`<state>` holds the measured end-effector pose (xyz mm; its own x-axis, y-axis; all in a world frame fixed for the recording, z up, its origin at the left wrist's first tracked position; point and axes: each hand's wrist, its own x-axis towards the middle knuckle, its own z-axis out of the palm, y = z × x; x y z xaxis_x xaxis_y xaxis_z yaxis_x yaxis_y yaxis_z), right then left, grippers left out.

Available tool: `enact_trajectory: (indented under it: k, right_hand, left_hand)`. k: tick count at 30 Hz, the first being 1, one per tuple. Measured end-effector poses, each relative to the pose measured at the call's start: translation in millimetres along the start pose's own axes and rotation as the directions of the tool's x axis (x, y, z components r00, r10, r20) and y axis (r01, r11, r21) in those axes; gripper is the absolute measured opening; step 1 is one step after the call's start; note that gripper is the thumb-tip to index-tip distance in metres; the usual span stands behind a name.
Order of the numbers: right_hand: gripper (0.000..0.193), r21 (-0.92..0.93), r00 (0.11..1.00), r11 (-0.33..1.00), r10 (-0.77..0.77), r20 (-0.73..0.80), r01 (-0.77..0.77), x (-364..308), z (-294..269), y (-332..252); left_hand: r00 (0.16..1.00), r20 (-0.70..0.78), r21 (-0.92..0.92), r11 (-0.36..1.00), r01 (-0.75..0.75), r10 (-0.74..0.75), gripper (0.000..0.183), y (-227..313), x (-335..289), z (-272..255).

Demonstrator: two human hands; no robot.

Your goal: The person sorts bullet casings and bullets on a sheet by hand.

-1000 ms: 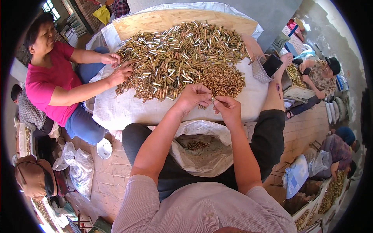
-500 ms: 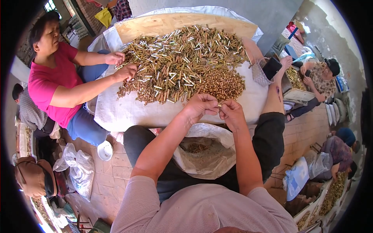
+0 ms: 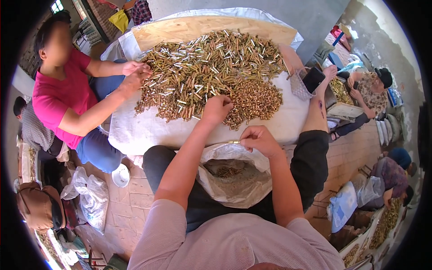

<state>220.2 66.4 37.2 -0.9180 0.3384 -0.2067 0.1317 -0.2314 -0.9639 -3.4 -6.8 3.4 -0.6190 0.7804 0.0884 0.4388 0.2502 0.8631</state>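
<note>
My right hand [image 3: 258, 140] pinches a short, slim brass-coloured metal cylinder [image 3: 234, 142] by its end, just above the rim of the open white sack [image 3: 252, 189] between my knees. Some similar pieces [image 3: 228, 171] lie inside that sack. My left hand [image 3: 218, 109] is at the near side of the heap, its fingers curled down; whatever they grip is hidden. Longer brass-coloured cylinders [image 3: 211, 58] make up most of the heap, while small stubby pieces [image 3: 258, 103] form its near right part.
A pale cloth [image 3: 139, 135] covers the table, with a wooden board [image 3: 211, 27] along its far edge. A co-worker in pink [image 3: 60, 94] handles pieces at the left. At the right, a basket [image 3: 300, 85] holds a dark phone [image 3: 313, 80]. A white bowl [image 3: 121, 175] stands on the floor.
My hands were together over the table's near edge and have parted. The left moved forward to the heap; the right came back over the sack's rim with the cylinder. The co-worker's hands drew together.
</note>
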Motion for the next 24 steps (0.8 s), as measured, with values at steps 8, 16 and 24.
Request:
enact_trajectory:
  k: [8,16,24]
  right_hand:
    - [0.008,-0.372,0.993,0.928,0.052,0.106,-0.009,5,-2,6]
    - [0.012,-0.837,0.877,0.526,-0.462,-0.129,0.154,32,-18,35]
    - [0.015,-0.948,0.908,0.298,-0.417,-0.027,0.109,48,-3,37]
  left_hand:
    - [0.998,-0.02,0.341,0.939,-0.046,0.056,0.016,-8,5,14]
    - [0.998,0.058,0.073,0.997,0.027,-0.032,0.015,5,-5,-6]
    - [0.995,0.1,0.009,1.0,-0.01,0.009,0.016,19,-14,-18]
